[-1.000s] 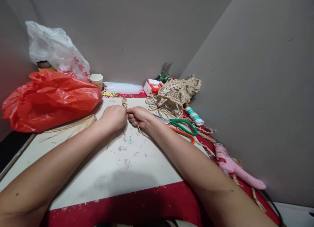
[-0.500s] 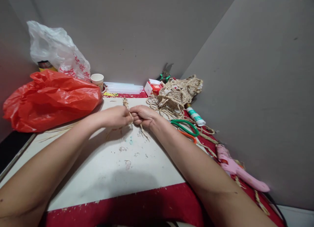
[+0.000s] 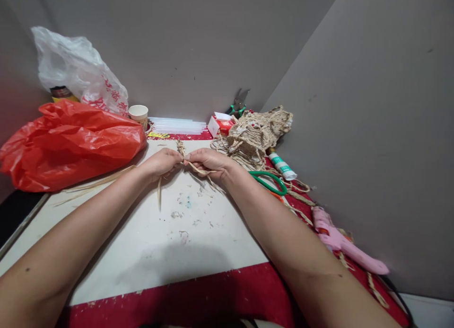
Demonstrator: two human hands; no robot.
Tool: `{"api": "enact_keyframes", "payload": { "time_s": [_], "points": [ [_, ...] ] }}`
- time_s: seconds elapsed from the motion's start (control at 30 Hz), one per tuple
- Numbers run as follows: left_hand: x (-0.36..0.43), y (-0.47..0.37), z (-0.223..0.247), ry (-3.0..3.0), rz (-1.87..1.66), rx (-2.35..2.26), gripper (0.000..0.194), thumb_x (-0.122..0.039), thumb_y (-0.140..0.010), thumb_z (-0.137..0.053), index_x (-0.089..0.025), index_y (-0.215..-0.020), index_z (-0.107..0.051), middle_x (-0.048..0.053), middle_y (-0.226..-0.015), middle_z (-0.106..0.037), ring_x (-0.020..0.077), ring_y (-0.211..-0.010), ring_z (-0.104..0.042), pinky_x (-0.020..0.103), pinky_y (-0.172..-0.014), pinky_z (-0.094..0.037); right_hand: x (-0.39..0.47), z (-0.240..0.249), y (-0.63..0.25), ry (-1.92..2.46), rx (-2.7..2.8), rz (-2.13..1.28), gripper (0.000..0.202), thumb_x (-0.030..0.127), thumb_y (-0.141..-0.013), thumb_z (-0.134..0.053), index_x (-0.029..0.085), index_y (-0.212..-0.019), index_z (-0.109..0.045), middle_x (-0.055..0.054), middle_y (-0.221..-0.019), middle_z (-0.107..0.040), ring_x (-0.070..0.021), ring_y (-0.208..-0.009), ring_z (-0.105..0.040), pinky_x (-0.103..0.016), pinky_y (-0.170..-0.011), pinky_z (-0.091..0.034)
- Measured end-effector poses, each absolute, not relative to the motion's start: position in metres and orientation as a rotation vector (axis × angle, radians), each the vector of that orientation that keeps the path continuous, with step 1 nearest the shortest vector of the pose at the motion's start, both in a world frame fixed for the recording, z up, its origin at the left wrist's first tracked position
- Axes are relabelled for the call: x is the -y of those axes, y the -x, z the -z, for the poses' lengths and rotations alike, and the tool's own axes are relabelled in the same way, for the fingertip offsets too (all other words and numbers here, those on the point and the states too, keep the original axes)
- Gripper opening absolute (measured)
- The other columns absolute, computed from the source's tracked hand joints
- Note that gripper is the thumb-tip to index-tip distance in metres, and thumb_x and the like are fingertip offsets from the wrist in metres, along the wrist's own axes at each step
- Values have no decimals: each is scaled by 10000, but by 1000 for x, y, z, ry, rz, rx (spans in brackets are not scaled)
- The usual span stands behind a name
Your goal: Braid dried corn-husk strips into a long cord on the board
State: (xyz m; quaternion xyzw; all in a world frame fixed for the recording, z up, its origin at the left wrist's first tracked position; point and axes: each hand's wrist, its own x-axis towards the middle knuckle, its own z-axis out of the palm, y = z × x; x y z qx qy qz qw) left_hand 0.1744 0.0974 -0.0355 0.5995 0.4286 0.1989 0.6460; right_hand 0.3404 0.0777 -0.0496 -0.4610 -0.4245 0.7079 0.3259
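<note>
A braid of straw-coloured fibre strands (image 3: 180, 148) stands out beyond my fingertips, over the far part of the white board (image 3: 149, 252). My left hand (image 3: 166, 162) pinches the strands at the near end of the braid, and one loose strand (image 3: 159, 193) hangs below it. My right hand (image 3: 207, 161) is closed on the strands from the other side, its fingertips touching those of the left. A flat strand (image 3: 200, 169) runs across the right fingers towards the wrist. The exact grip between the fingertips is too small to make out.
A red plastic bag (image 3: 74, 146) and loose strands (image 3: 95, 182) lie left. Behind are a paper cup (image 3: 138, 115) and clear glue sticks (image 3: 177, 126). Coiled cord (image 3: 260, 131), pruning shears (image 3: 239, 103), green-handled scissors (image 3: 269, 182) and a pink glue gun (image 3: 349, 250) lie right.
My left hand has shifted slightly left and turned, so a strand now hangs beneath it. A strand now lies across my right fingers, which have opened out a little.
</note>
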Motion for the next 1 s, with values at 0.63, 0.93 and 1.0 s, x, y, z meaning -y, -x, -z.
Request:
{"api": "enact_keyframes", "payload": {
  "time_s": [0.63,0.93,1.0],
  "points": [
    [-101,-178,46,-1482,-453,-1066,212,-184,-779,-517,-149,-570,-508,-73,-389,-304,32,-298,-222,214,-345,-128,-61,23,-335,1788,2098,-758,175,210,-777,-507,110,-710,-634,21,-564,-495,-83,-534,-389,-201,-502,-279],
    [-99,-178,50,-1385,-538,-1007,176,-149,-726,-522,-143,-552,-499,-73,-387,-341,23,-307,-235,209,-354,-123,-49,15,-314,1831,2025,-847,259,207,-825,-406,102,-736,-626,-20,-561,-560,-97,-513,-463,-196,-507,-331],
    [-99,-178,51,-1337,-556,-987,166,-147,-707,-521,-148,-543,-490,-70,-381,-350,25,-307,-237,209,-353,-119,-45,20,-306,1864,2019,-866,299,222,-841,-365,110,-766,-632,-43,-553,-590,-115,-493,-507,-207,-502,-354]
  ]
}}
